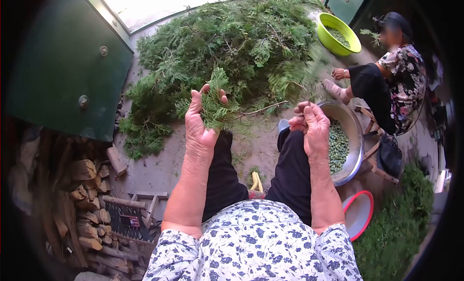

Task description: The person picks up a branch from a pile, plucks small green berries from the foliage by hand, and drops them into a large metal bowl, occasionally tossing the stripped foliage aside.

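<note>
My left hand [199, 118] is curled around a green conifer sprig [216, 106], its leafy end between the thumb and fingers. The sprig's bare brown stem points right, its tip close to my right hand [313, 126]. My right hand has its thumb and fingers pressed together, and I cannot tell what is in them. Just above those fingers a conifer branch [298, 74] is smeared by motion. Beside my right wrist stands a metal basin [356, 153] with many small green cones or berries [338, 148] in it.
A large heap of conifer branches [227, 44] lies ahead. A person [406, 83] sits at the right near a yellow-green basin [355, 42]. A red-rimmed basin [360, 223] stands at my right. Stacked firewood [87, 203] and a small wooden stool [128, 216] are at the left, below a green door [63, 63].
</note>
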The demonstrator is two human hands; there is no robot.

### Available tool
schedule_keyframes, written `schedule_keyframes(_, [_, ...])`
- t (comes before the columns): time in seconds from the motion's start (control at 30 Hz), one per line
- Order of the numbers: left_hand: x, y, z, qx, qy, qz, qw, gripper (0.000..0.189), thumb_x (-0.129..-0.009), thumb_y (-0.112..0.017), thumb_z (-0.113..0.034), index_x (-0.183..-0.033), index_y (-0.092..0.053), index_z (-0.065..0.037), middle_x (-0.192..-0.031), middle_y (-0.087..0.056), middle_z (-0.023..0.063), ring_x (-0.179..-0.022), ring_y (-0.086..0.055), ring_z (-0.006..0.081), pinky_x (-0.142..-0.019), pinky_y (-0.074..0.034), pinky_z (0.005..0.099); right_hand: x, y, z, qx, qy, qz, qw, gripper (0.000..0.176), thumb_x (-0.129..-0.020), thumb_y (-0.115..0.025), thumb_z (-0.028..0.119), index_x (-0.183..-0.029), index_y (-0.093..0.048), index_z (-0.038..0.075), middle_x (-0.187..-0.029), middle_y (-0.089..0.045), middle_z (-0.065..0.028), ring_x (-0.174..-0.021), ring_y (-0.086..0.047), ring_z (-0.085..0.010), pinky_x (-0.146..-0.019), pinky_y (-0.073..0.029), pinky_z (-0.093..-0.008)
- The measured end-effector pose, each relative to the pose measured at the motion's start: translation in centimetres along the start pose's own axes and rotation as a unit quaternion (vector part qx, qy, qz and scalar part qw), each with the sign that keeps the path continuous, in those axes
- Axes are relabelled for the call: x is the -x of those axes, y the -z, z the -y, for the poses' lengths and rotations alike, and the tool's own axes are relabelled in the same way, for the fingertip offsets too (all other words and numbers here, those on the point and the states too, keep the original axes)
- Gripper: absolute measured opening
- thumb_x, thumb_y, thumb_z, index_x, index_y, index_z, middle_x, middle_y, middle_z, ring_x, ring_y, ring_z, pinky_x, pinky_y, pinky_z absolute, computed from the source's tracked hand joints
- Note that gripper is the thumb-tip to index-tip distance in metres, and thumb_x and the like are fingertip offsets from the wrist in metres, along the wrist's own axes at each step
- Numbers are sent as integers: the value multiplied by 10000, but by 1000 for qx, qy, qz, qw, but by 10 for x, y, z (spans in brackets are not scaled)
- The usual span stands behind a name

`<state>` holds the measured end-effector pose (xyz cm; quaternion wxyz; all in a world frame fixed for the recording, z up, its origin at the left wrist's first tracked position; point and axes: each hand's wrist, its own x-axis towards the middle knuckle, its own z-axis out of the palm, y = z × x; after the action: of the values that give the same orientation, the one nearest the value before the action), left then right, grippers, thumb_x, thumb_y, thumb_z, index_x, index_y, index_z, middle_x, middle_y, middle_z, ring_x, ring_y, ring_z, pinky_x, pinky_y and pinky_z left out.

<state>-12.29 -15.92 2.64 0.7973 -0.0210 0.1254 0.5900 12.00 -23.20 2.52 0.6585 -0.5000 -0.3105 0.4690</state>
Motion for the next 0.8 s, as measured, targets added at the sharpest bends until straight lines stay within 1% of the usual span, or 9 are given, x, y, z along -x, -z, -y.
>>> schedule_keyframes(0.13, [-5, 0, -2, 0, 34, -13, 999, 316, -877, -564, -294, -1021, -532, -15, -956, -593, 174, -878, -598, 293, -784, -540, 421, -7, -24, 8, 184, 190, 53, 963, 168, -924, -503, 135, -984, -590, 3, -958, -649, -71, -872, -583, -135, -852, -435, -297])
schedule_keyframes(0.23, [-6, 0, 6, -31, 53, -17, 998, 330, -879, -563, -301, -1059, -536, -26, -985, -597, 161, -879, -600, 281, -784, -535, 424, -5, -26, 4, 326, 231, 92, 912, 150, -915, -511, 126, -954, -575, -4, -887, -650, -94, -800, -591, -144, -844, -433, -301])
schedule_keyframes(0.3, [-4, 5, 7, -117, 60, 0, 991, 361, -876, -571, -319, -1102, -538, -40, -1025, -603, 131, -910, -594, 270, -811, -512, 421, 0, -24, 4, 520, 329, 152, 773, 130, -907, -518, 120, -917, -556, -3, -786, -625, -109, -706, -584, -143, -733, -456, -282])
schedule_keyframes(0.33, [-4, 5, 8, -115, 57, -2, 992, 361, -876, -571, -319, -1102, -538, -40, -1025, -603, 131, -910, -594, 270, -811, -512, 421, 4, -23, 3, 520, 329, 156, 772, 130, -907, -518, 120, -917, -556, -3, -786, -625, -109, -706, -584, -143, -733, -456, -282])
schedule_keyframes(0.4, [-8, 4, 10, -110, 59, -48, 991, 356, -868, -588, -323, -1087, -555, -44, -1022, -604, 108, -942, -580, 259, -827, -498, 417, 10, -20, 2, 445, 120, 206, 863, 100, -879, -533, 107, -864, -542, 9, -744, -601, -151, -637, -609, -234, -601, -460, -342])
schedule_keyframes(0.57, [-33, 33, -6, -186, -46, -57, 980, 211, -853, -618, -219, -999, -603, -68, -963, -618, 61, -880, -581, 177, -837, -445, 353, 12, -1, 3, 286, 16, 144, 947, 156, -909, -528, 164, -878, -584, 22, -656, -510, 18, -553, -469, -75, -509, -398, -231])
schedule_keyframes(0.6, [-37, 36, -13, -170, -60, -43, 983, 167, -858, -606, -156, -989, -595, -53, -922, -622, 66, -871, -596, 173, -811, -480, 326, 6, 5, 0, 244, 61, 117, 961, 164, -912, -527, 171, -869, -583, 23, -626, -471, 21, -528, -424, -52, -477, -353, -198])
schedule_keyframes(0.7, [-44, 40, -31, -136, -72, -35, 987, 129, -864, -580, -81, -978, -582, -21, -906, -624, 93, -841, -615, 199, -737, -537, 293, 4, 24, 25, 87, -31, 38, 995, 178, -916, -529, 184, -865, -572, 20, -589, -430, 28, -488, -342, -11, -425, -238, -162])
schedule_keyframes(0.8, [-45, 44, -26, -155, -25, -60, 986, 150, -874, -571, -90, -1011, -572, -30, -926, -624, 94, -832, -619, 205, -706, -546, 298, 5, 39, 32, 13, -59, 38, 997, 176, -916, -529, 186, -884, -567, 18, -583, -442, 19, -446, -327, -25, -399, -229, -179])
